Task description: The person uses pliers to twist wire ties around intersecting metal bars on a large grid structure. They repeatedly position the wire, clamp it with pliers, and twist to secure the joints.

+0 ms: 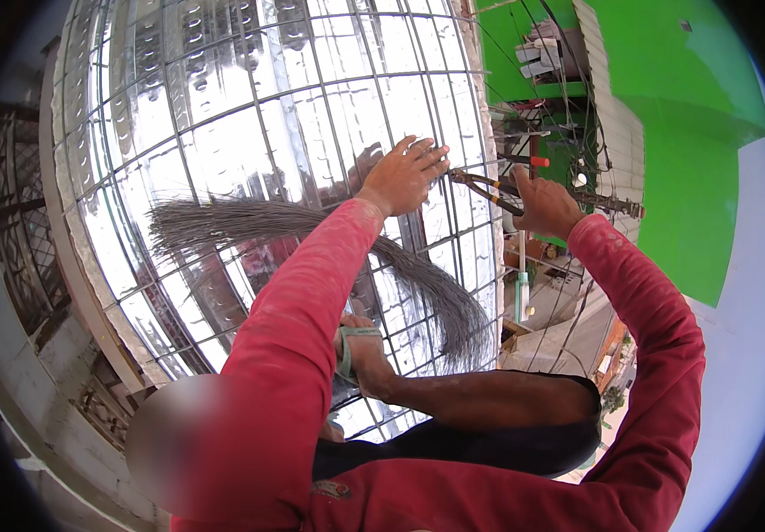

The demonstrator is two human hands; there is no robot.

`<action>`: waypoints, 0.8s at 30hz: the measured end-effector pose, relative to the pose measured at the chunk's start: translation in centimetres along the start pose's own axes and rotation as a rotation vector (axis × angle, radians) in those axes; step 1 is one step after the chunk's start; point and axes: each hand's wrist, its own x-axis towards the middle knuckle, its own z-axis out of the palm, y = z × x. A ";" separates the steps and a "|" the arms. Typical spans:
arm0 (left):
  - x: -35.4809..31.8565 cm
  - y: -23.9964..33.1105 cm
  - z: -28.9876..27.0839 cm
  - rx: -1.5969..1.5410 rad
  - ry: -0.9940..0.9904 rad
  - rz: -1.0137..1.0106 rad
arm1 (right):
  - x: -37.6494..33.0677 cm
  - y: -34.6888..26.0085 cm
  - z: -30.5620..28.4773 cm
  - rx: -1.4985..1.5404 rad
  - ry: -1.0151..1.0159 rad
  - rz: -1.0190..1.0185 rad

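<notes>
A pair of pincers [478, 183] with black and yellow handles is in my right hand [546, 204], its jaws at the edge bars of the wire mesh [320, 86]. My left hand [407, 179] is flat over the mesh just left of the jaws, fingers stretched and a little apart. Whether a fingertip touches a wire there is too small to tell. Below my left hand, a long bundle of grey tie wire [440, 297] lies across the bars, partly hidden by my left forearm. A red-tipped dark rod [538, 161] shows beside my right hand; what it belongs to is unclear.
Shiny silver corrugated sheeting [214, 142] lies under the mesh. My sandalled foot [363, 355] rests on it. The deck's right edge drops off toward cables, a street and a green wall [675, 160]. Metal lattice [23, 222] stands beyond the left edge.
</notes>
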 end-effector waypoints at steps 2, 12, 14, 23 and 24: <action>0.0 -0.1 0.2 0.018 0.015 0.000 | -0.5 -0.9 -2.1 -0.221 0.181 -0.205; -0.1 0.0 -0.2 0.013 0.007 -0.001 | 0.0 -0.9 -2.4 0.968 -0.563 0.358; 0.0 0.2 -0.2 0.012 -0.005 -0.001 | -0.5 -0.4 -1.9 1.192 -0.666 0.414; -0.1 -0.1 -0.4 0.028 -0.025 -0.002 | 1.3 -0.2 -4.4 -0.368 0.399 -0.325; 0.0 0.0 -0.3 0.024 -0.029 -0.005 | 1.8 -0.1 -4.9 -0.508 0.555 -0.467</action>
